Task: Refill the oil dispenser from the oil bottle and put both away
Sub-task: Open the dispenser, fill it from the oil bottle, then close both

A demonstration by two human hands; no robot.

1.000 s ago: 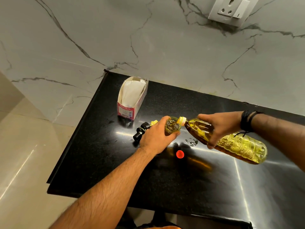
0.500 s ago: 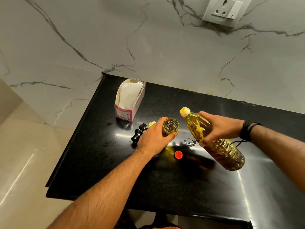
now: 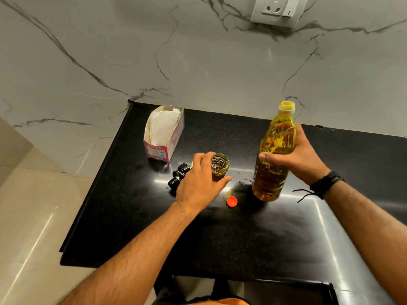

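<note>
Black stone counter (image 3: 220, 245) carries everything, set against a white marble wall (image 3: 198, 62) with grey veins. Near the counter's back left corner stands an open pink-and-white carton (image 3: 164, 134) with white paper inside. Just in front of it, toward the middle, a black pump top (image 3: 178, 177) lies on its side, partly hidden behind the left hand (image 3: 199, 183). That hand curls round the oil dispenser (image 3: 219, 167), a small glass jar standing upright with its mouth open and amber oil inside. A red cap (image 3: 232, 201) lies on the counter just in front of the jar, apart from it. Beside it, to the right, the oil bottle (image 3: 274, 155) stands nearly upright, uncapped, its yellow neck uppermost and its base at or just above the counter; which, I cannot tell. The right hand (image 3: 297, 157) grips it round the middle, a dark wristband (image 3: 326, 183) on the wrist. A white wall socket (image 3: 277, 9) sits above.
</note>
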